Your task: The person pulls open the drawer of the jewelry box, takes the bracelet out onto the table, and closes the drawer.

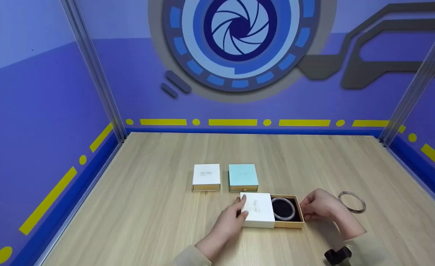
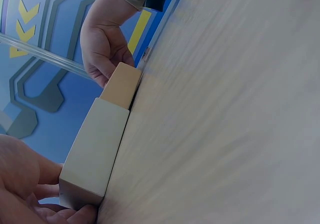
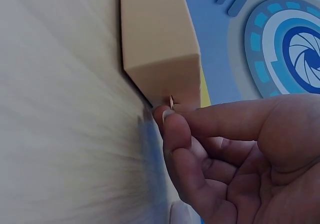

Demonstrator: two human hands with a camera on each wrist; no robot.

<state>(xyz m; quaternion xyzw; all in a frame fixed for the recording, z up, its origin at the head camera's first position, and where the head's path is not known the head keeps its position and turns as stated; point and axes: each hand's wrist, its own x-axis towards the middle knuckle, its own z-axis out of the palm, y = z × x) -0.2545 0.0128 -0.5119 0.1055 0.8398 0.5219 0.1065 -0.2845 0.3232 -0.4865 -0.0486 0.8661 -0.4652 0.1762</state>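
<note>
A white slide-out gift box (image 1: 257, 210) lies on the table with its tan drawer (image 1: 289, 224) pulled out to the right. Inside the drawer, a clear bangle (image 1: 293, 212) rests on dark padding. My left hand (image 1: 225, 221) grips the left end of the white sleeve, seen low in the left wrist view with its fingers around the sleeve's end. At the drawer's front, my right hand (image 1: 320, 205) pinches a small pull tab (image 3: 171, 101) between thumb and finger. Another clear bangle (image 1: 357, 211) lies on the table to the right of that hand.
Behind the open box stand a closed white box (image 1: 206, 176) and a closed light-blue box (image 1: 243, 176), side by side. The wooden table (image 1: 147, 221) is bounded by blue printed walls (image 1: 136, 85) with metal corner posts.
</note>
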